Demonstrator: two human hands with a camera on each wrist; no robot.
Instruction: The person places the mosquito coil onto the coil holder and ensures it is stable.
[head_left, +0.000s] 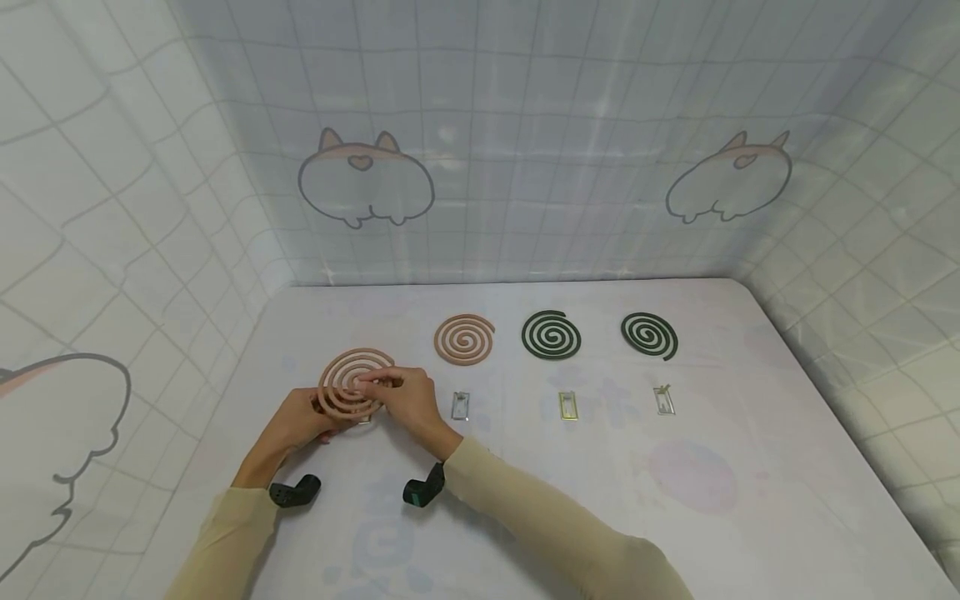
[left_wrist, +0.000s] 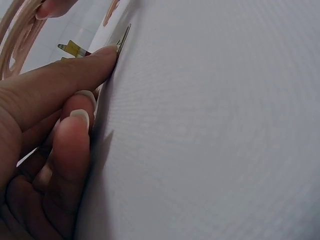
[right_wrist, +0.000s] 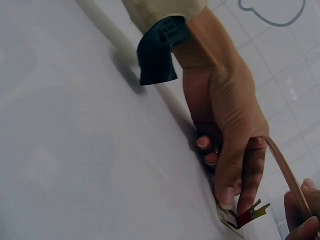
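Observation:
A brown mosquito coil (head_left: pixel 349 377) is held tilted above the table by my right hand (head_left: pixel 408 402), which pinches it near its centre. Under the coil, my left hand (head_left: pixel 298 419) grips a small metal coil stand (right_wrist: pixel 228 218) at the table surface. The left thumb lies on the stand's flat frame, and a finger sits beside its raised red and yellow prong (right_wrist: pixel 254 214). From the left wrist, the stand's thin edge (left_wrist: pixel 124 40) shows at the thumb tip. The coil hides most of the stand in the head view.
Farther back lie another brown coil (head_left: pixel 464 340) and two dark green coils, one nearer the middle (head_left: pixel 551 336) and one to the right (head_left: pixel 648 336). In front of them are three metal stands: left (head_left: pixel 461 406), middle (head_left: pixel 568 406), right (head_left: pixel 663 400). Tiled-pattern curtains (head_left: pixel 517 192) surround the white table.

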